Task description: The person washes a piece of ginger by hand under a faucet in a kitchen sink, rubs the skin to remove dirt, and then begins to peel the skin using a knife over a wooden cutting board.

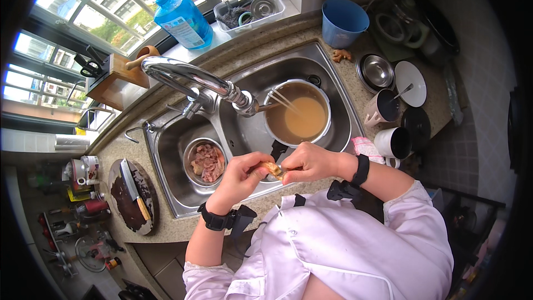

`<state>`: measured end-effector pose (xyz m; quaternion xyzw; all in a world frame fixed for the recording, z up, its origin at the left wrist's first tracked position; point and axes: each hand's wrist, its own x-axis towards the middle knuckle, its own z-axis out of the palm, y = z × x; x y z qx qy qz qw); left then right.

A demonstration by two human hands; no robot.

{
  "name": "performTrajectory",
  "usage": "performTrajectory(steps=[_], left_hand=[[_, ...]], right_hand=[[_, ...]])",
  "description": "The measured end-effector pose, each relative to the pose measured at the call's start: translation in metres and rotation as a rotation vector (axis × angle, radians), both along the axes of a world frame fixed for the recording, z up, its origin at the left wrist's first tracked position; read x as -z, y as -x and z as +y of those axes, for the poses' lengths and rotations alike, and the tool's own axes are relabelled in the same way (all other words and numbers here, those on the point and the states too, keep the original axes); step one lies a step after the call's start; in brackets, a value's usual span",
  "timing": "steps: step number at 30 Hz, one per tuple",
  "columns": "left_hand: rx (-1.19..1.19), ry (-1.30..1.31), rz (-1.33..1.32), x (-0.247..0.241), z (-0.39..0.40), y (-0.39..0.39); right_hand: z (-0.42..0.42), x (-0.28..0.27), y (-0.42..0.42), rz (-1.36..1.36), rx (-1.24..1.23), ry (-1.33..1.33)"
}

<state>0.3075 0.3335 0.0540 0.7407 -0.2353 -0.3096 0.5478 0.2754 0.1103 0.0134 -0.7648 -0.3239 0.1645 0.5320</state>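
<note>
My left hand (243, 177) holds a pale yellow-brown piece that looks like ginger root (272, 168) between thumb and fingers. My right hand (308, 161) is closed at its other end, thumb against curled fingers. A small greyish sliver shows by the right fingertips; what it is stays hidden. Both hands are over the sink's front rim. Just beyond them, a metal pot (306, 110) with a black handle (278, 149) holds cloudy tan liquid in the right basin. Thin pale streaks cross its rim, sticks or water, I cannot tell. Raw meat pieces (207, 162) fill a metal bowl (187, 171) in the left basin.
A chrome faucet (195, 77) arches over the sink. On the left, a cleaver (134, 187) lies on a round chopping board (120, 210). More ginger (341, 55), a blue bucket (344, 23), metal bowls (377, 73) and mugs (381, 108) stand along the right counter.
</note>
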Motion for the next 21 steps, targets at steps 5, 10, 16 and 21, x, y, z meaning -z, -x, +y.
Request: performTrajectory(steps=[5,10,16,21], left_hand=[[-0.117,0.076,0.061,0.005,0.008,0.001],[-0.146,0.093,0.166,0.007,0.005,0.003],[-0.087,0.049,0.304,0.006,0.003,0.003],[-0.058,0.092,0.313,0.007,-0.004,0.007]], right_hand=[[-0.001,-0.002,0.002,0.0,0.286,-0.064],[0.009,-0.01,0.003,-0.4,0.357,0.091],[0.007,-0.011,0.001,-0.545,0.294,0.191],[-0.002,-0.011,-0.002,-0.282,0.135,0.116]])
